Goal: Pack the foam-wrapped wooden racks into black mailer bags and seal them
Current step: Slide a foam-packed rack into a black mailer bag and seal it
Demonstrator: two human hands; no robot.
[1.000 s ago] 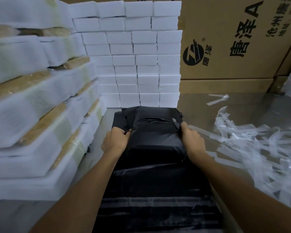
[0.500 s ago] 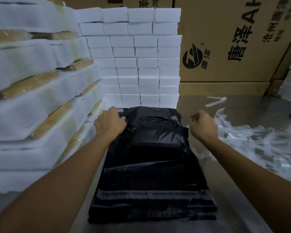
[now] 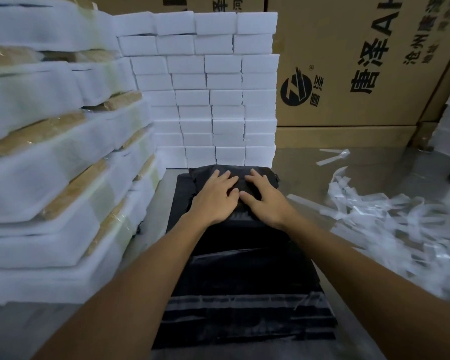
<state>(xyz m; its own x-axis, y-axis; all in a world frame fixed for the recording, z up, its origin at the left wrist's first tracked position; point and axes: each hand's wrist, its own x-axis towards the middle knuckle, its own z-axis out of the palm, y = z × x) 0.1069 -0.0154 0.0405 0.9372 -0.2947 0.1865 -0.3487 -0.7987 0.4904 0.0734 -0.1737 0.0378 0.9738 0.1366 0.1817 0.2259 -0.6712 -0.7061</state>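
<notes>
Foam-wrapped wooden racks [image 3: 63, 162] stand stacked at the left, beside a wall of white foam blocks [image 3: 208, 100]. On the worktop [image 3: 335, 178] a filled black mailer bag [image 3: 234, 175] lies atop a pile of flat bags [image 3: 244, 294]. Left hand [image 3: 215, 197] and right hand [image 3: 266, 201] press it, fingers spread flat. White backing strips [image 3: 387, 216] litter the right.

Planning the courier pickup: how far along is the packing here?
Done: one rack seems bagged in the bulging black mailer bag. In hand: left hand and right hand press its top flat, apparently sealing. Left: the tall stack of foam-wrapped wooden racks and flat empty black mailers.
</notes>
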